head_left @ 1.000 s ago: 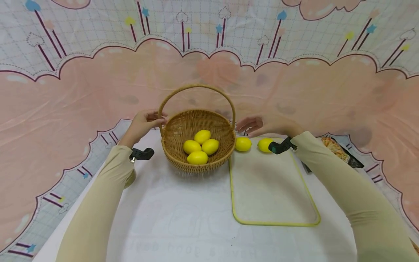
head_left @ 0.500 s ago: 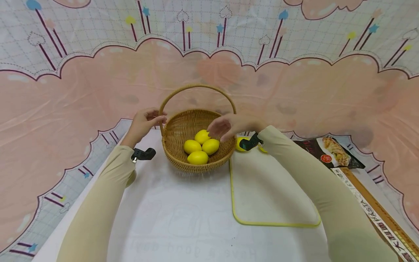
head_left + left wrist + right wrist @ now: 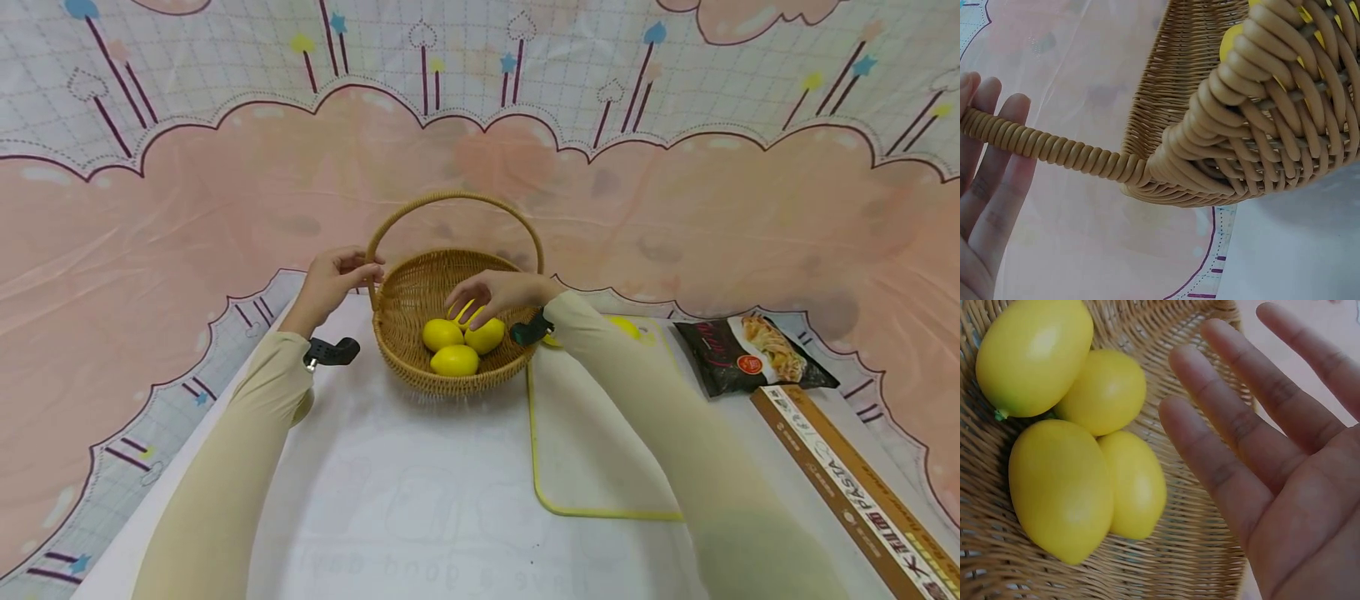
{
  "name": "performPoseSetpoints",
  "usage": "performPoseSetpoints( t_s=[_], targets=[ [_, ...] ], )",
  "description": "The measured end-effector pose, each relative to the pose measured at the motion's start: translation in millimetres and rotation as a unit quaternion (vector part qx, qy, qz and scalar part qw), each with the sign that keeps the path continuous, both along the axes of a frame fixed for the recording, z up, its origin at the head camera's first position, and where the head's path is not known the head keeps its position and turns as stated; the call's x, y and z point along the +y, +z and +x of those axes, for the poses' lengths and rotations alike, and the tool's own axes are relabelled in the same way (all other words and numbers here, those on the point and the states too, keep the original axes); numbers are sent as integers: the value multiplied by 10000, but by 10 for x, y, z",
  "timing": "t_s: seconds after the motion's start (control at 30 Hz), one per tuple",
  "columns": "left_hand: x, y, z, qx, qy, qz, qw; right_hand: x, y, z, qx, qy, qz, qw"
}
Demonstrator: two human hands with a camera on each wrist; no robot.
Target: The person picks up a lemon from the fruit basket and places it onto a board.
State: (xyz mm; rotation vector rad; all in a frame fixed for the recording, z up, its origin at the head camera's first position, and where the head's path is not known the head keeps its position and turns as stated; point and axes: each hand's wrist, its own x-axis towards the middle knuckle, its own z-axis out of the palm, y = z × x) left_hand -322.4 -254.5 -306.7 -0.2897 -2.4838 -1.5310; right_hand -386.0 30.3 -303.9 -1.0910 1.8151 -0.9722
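Observation:
A wicker basket [image 3: 401, 312] with a tall arched handle stands on the white table, several yellow lemons [image 3: 454, 361] gathered in its bottom. My left hand [image 3: 327, 283] holds the left side of the handle [image 3: 1066, 153], its fingers behind the wrapped cane in the left wrist view. Over the inside of the basket hovers my right hand [image 3: 504, 292], overlapping the rear lemon in the head view. In the right wrist view the fingers [image 3: 1238, 425] are spread and fairly straight, beside the lemons with a gap between, and nothing is in the palm.
Right of the basket lies a pale cutting board [image 3: 600, 467] with a yellow edge; lemons at its far end are partly hidden by my right sleeve. A black food packet [image 3: 723, 358] and a long pasta box [image 3: 847, 483] lie farther right. A patterned cloth hangs behind.
My right hand has moved left from beside the basket, past its rim, to above the lemons inside. The left hand keeps its place on the handle.

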Motion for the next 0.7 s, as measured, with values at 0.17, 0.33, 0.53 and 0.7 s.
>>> performPoseSetpoints(
  t_s=[0.17, 0.33, 0.53, 0.7],
  targets=[
    [14, 1, -5, -7, 20, 32, 10000, -79, -110, -39, -27, -46, 103, 9999],
    [14, 1, -13, 16, 6, 11, 10000, -149, -193, -43, -77, -57, 227, 9997],
    [10, -7, -8, -13, 12, 36, 10000, -226, -306, -45, -9, -90, 460, 9989],
    [13, -5, 4, -9, -15, 88, 10000, -268, -374, -35, 62, -106, 651, 9978]
  ],
)
